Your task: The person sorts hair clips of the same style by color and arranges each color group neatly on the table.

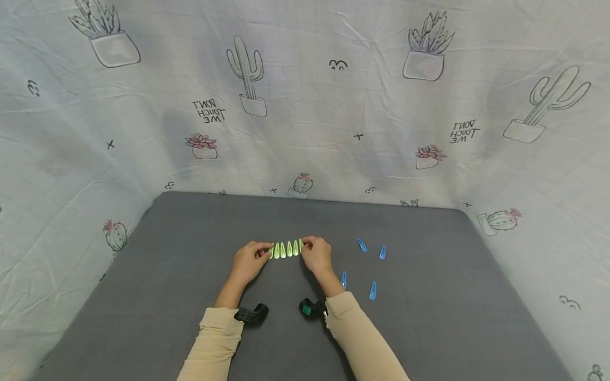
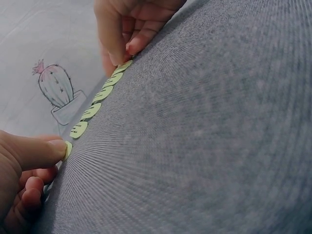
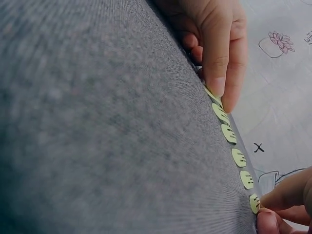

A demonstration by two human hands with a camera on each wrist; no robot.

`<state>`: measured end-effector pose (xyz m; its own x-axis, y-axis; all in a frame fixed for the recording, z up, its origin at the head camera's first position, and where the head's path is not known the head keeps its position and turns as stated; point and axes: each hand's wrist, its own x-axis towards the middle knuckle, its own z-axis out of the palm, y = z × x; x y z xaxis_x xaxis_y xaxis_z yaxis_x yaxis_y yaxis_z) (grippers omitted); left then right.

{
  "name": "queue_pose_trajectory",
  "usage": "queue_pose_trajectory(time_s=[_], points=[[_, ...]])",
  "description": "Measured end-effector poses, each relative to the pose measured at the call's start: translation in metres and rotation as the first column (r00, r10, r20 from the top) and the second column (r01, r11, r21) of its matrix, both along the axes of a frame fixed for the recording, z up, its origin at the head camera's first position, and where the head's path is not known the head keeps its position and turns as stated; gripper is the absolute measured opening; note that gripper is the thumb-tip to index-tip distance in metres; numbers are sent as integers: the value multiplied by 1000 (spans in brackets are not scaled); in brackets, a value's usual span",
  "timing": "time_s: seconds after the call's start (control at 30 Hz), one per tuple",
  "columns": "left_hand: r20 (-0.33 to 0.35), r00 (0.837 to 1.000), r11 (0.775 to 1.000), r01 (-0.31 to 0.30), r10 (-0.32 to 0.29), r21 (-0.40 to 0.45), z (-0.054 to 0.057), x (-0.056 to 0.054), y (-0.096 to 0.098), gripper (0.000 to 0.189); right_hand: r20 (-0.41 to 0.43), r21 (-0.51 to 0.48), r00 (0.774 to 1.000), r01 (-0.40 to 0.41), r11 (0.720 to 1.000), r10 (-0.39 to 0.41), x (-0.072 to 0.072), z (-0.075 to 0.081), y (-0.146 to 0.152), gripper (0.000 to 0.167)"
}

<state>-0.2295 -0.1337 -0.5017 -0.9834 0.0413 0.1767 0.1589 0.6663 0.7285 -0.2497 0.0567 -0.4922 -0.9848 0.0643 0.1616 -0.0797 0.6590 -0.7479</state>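
Six green clips (image 1: 283, 250) lie on the grey desk (image 1: 190, 264) in a row between the person's left grip (image 1: 248, 262) and right grip (image 1: 316, 255). Each clip's long axis runs away from the person, across the line joining the two grips. The narrow ends point to the far side and the broader, rounded ends face the near side, so the clips stand roughly parallel, with slight differences in tilt.

They are slim, flat and yellow-green, with lengthwise slots that show as dark lines in the wrist views (the head view makes them look more like glossy drops). Narrow strips of desk separate the middle clips.

The left grip is narrow, thumb and finger pinching the leftmost green clip (image 2: 68, 151) at its end of the row. The right grip is narrow as well, its thumb and finger closed at the rightmost green clip (image 3: 254, 204); the fingers hide part of it.

To the right of the right grip lie four blue clips (image 1: 373, 290) of similar shape. One is just beside the right wrist, another farther right on the near side, and two sit farther out to the right, the left one of that pair slanting. Beyond both grips hangs a pale cloth (image 1: 305, 106) printed with potted cacti.
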Motion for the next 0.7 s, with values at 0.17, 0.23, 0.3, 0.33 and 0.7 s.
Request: queue_pose_trajectory(time_s=[0.17,0.23,0.3,0.33,0.7], points=[[-2,1000,1000,5,-5,-3,0,0,-1,21,-6,-60,1000,10,998,-11,3,-1,2,20],[-1,1000,1000,6,-6,-9,0,1,-1,22,-18,-82,1000,15,997,-16,5,-1,3,20],[1,1000,1000,6,-6,-7,0,1,-1,23,-25,-105,1000,16,994,-19,5,-2,4,21],[3,1000,1000,5,-5,-7,0,1,-2,23,-23,-121,1000,17,993,-19,6,-2,4,22],[15,1000,1000,2,-2,25,-2,2,0,25,25,-217,1000,-8,976,14,14,3,7,23]])
